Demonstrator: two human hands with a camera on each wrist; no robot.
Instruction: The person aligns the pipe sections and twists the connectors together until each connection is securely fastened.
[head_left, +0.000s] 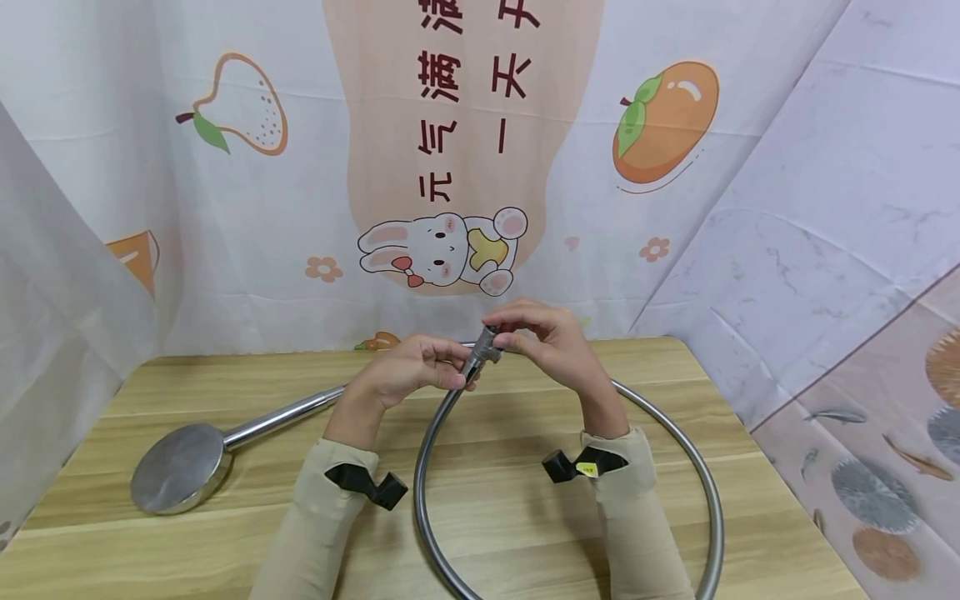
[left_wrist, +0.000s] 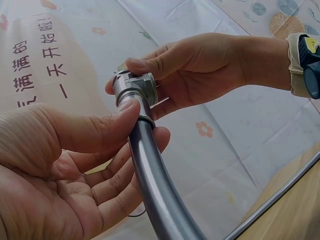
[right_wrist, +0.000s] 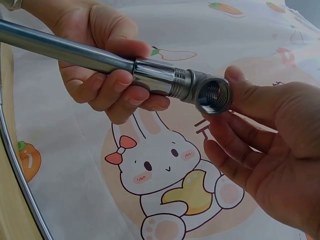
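Observation:
My left hand (head_left: 408, 368) grips the end of a grey metal shower hose (head_left: 421, 483) at its shiny connector (right_wrist: 155, 75), thumb on one side and fingers curled round the other. My right hand (head_left: 553, 343) pinches a small metal tee fitting (right_wrist: 194, 91) between thumb and fingers. Fitting and connector sit end to end in line, with a band of screw thread (right_wrist: 179, 83) showing at the joint. The fitting's threaded side opening (right_wrist: 216, 96) faces the right wrist camera. The hose loops down and round beneath my right forearm.
A round metal shower head (head_left: 176, 471) with a long handle (head_left: 285, 417) lies on the left of the wooden table (head_left: 487, 533). Behind the table hangs a printed curtain (head_left: 270, 217), and a marbled sheet (head_left: 810, 208) slopes along the right side.

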